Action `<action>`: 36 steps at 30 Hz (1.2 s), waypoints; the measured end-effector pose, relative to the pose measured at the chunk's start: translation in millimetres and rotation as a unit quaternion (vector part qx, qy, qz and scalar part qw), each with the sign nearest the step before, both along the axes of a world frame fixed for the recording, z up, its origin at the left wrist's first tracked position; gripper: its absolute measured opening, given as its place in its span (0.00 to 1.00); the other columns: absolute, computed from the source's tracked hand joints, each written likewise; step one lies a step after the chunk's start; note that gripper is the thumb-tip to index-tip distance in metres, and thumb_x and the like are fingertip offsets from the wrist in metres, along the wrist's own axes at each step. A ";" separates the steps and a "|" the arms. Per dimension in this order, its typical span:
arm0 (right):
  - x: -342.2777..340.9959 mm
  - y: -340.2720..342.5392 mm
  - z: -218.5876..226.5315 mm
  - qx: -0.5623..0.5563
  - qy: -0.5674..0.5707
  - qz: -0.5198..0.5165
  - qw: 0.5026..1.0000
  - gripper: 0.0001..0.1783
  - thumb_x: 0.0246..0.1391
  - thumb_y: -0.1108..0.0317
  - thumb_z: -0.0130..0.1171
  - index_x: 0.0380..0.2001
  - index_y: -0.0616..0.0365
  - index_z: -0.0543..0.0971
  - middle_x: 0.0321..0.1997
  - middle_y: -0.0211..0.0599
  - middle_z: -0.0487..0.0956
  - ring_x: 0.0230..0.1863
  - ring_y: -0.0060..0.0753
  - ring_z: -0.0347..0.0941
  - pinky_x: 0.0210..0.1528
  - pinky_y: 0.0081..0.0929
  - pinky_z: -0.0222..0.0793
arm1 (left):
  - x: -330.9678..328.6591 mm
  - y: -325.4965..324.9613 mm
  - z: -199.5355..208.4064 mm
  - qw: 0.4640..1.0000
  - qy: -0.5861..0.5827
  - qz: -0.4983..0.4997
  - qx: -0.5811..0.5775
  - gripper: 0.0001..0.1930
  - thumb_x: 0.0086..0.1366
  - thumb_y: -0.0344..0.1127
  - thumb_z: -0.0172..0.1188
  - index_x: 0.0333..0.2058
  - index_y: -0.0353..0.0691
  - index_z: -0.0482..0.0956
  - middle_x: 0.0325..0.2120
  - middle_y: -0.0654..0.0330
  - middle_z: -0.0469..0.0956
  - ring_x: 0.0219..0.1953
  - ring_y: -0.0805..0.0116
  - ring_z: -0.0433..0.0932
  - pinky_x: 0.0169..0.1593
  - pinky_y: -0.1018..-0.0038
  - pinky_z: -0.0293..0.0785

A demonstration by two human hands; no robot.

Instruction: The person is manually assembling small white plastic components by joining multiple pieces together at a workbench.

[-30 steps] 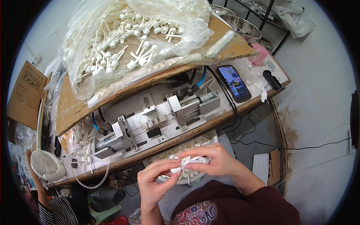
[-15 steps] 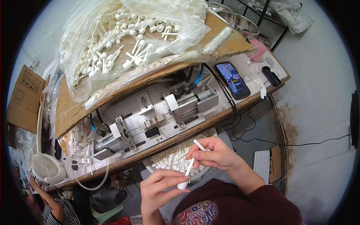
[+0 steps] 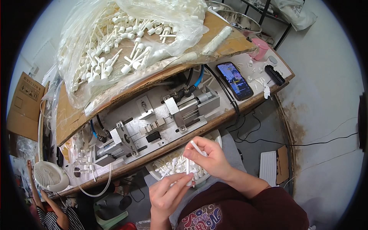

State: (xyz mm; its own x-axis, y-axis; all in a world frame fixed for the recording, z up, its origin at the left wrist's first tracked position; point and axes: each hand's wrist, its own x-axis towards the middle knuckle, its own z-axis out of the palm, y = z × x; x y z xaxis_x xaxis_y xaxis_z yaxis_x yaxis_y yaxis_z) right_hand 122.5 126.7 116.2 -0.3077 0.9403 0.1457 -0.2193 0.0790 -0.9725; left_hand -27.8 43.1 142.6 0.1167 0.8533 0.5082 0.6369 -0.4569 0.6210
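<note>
My left hand (image 3: 168,193) is closed in a pinch on the wide lower end of a white plastic stick (image 3: 188,167), which stands nearly upright between my hands. My right hand (image 3: 211,159) is closed around a second white stick (image 3: 197,147), whose thin end pokes out above the fingers. The right fingertips are also at the top of the first stick; whether they grip it I cannot tell. Just beyond my hands, a white basin (image 3: 152,171) holds many similar white sticks (image 3: 172,165) with wide, cup-like ends.
A metal fixture (image 3: 155,124) with clamps and hoses sits on the workbench. Above it, cardboard (image 3: 153,71) bears a clear bag of white sticks (image 3: 126,34). A phone (image 3: 235,81) lies at right, a white fan (image 3: 50,175) stands at left, and another person's arm (image 3: 50,205) shows lower left.
My right hand has moved slightly left and down, and my hands are closer together. The stick between them has turned more upright. The other person's arms have risen.
</note>
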 end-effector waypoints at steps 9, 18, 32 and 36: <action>17.5 -1.6 -6.3 -0.155 0.096 0.061 0.981 0.12 0.71 0.63 0.44 0.35 0.58 0.71 0.20 0.21 0.63 0.20 0.09 0.54 0.22 0.12 0.48 | -13.5 23.4 -12.5 0.985 -0.009 0.168 -0.021 0.19 0.47 0.21 0.71 0.41 0.34 0.83 0.46 0.52 0.79 0.40 0.64 0.81 0.37 0.74 0.78; 15.2 -4.2 -5.8 -0.109 0.118 0.081 0.984 0.09 0.68 0.68 0.48 0.44 0.62 0.72 0.33 0.32 0.76 0.33 0.16 0.72 0.38 0.14 0.68 | -26.6 54.8 -22.4 0.964 0.159 0.213 -0.034 0.15 0.51 0.26 0.69 0.40 0.39 0.84 0.50 0.61 0.81 0.35 0.63 0.83 0.35 0.73 0.77; 16.4 -1.7 -6.5 -0.021 0.026 0.059 0.998 0.08 0.57 0.76 0.62 0.40 0.67 0.81 0.37 0.31 0.77 0.33 0.13 0.72 0.33 0.13 0.66 | -33.7 63.7 -11.4 0.967 0.141 0.194 -0.082 0.14 0.51 0.25 0.69 0.39 0.37 0.85 0.49 0.60 0.81 0.23 0.71 0.82 0.28 0.78 0.77; 20.4 -1.7 -2.0 -0.103 0.061 0.086 0.989 0.07 0.56 0.76 0.63 0.38 0.66 0.81 0.33 0.29 0.79 0.30 0.11 0.73 0.29 0.12 0.67 | -35.4 63.7 -9.5 0.967 0.140 0.191 -0.090 0.13 0.51 0.24 0.68 0.39 0.37 0.85 0.50 0.60 0.81 0.21 0.72 0.81 0.28 0.78 0.77</action>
State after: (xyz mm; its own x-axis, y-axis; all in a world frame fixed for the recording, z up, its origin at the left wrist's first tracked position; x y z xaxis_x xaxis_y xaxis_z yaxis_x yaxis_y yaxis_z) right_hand 143.0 125.1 114.1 -0.4574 0.8893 0.0027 -0.3296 -0.1667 -0.9293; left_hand -63.2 106.9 133.1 -0.1124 0.9333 0.3409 0.8927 -0.0559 0.4472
